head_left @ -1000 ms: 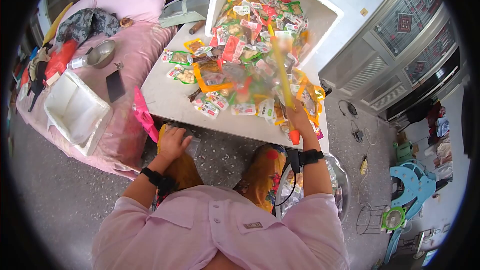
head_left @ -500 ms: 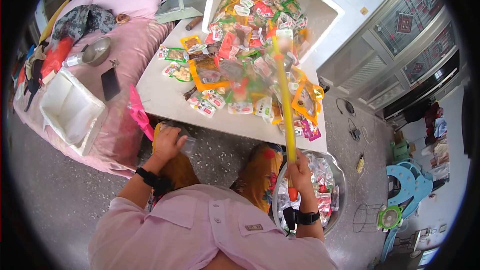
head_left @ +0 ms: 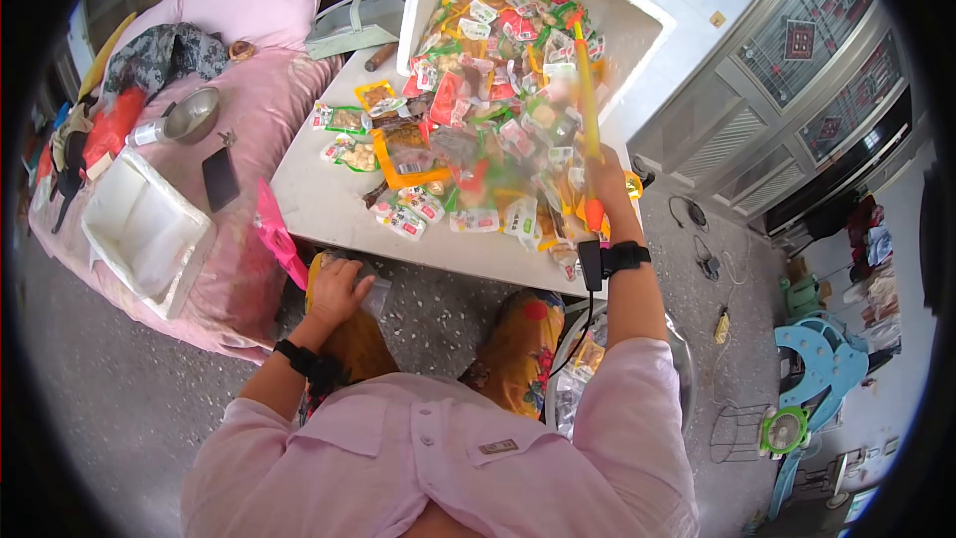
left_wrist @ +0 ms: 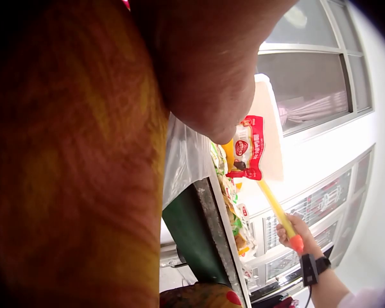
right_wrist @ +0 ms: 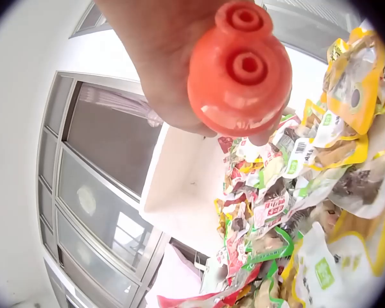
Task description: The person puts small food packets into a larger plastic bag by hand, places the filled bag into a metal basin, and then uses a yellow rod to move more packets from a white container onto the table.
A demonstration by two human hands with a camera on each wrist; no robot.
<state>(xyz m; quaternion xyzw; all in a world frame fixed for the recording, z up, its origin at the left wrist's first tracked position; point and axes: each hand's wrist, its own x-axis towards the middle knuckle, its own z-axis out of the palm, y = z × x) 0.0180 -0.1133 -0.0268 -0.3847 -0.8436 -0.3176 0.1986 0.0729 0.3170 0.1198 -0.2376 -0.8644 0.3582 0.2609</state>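
Observation:
My right hand (head_left: 609, 179) grips a yellow stick (head_left: 587, 90) near its orange-red end knob (right_wrist: 240, 83), out over the right part of the table. The stick reaches across a heap of packaged snacks (head_left: 450, 98) that spills from a tipped white foam box (head_left: 632, 25). In the left wrist view, a red-and-white packet (left_wrist: 248, 147) overlaps the stick's far end. My left hand (head_left: 337, 291) rests on my knee in yellow patterned trousers, fingers relaxed, beside a clear plastic bag (left_wrist: 185, 157).
A metal basin (head_left: 688, 379) holding packets stands on the floor by my right leg, partly under my arm. Left of the white table (head_left: 319, 201) is a pink-covered bed with a foam box (head_left: 149, 229), a phone (head_left: 220, 179) and a metal bowl (head_left: 194, 117). A pink bag (head_left: 277, 239) hangs between them.
My right hand drew the stick back over the basin half a second ago, then carried it forward again over the snack heap. The left hand has stayed on the knee.

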